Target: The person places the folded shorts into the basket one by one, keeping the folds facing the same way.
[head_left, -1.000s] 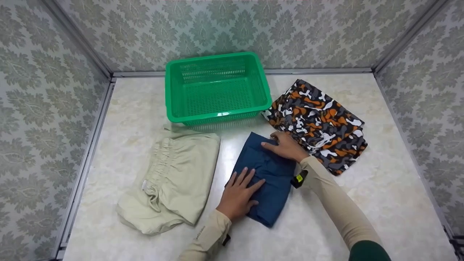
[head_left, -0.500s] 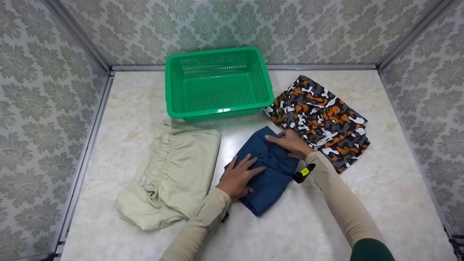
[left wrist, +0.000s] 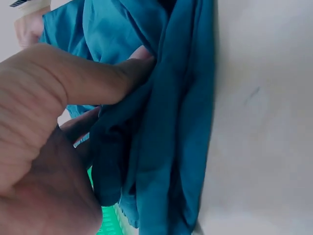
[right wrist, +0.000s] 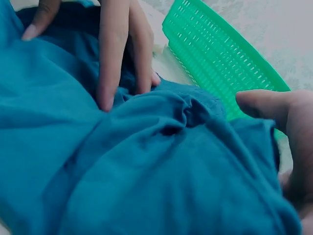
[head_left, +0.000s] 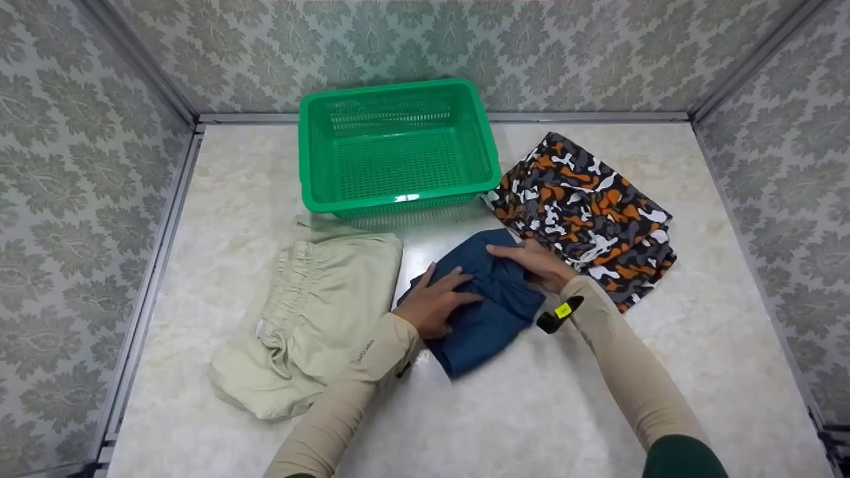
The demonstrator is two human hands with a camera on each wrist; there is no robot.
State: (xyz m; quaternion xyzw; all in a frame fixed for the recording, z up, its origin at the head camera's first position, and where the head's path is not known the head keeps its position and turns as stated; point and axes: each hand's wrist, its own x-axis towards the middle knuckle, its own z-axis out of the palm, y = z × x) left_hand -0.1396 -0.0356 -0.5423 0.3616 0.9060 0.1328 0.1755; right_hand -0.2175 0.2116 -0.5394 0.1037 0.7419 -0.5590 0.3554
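Note:
A dark blue folded garment (head_left: 477, 335) lies bunched between both hands at the middle of the table. My left hand (head_left: 433, 307) is over its left side, fingers spread across the cloth. In the left wrist view the thumb (left wrist: 98, 81) digs into a fold, with the fingers on the far side of it. My right hand (head_left: 541, 265) grips the upper right edge, thumb on top and the other fingers mostly hidden beneath. Creases run across the blue cloth (right wrist: 146, 166) in the right wrist view, where the left fingers press down on it.
A green plastic basket (head_left: 491, 149) with nothing in it stands against the back wall. Beige elastic-waist pants (head_left: 339, 299) lie flat on the left. Orange, black and white camouflage shorts (head_left: 591, 206) lie at the right, beside the right hand. Patterned walls enclose the table (head_left: 717, 318).
The blue garment has turned clockwise and bunched up, its lower end swinging left and away from the front edge. Both hands have shifted with it, the left hand moving farther up the table.

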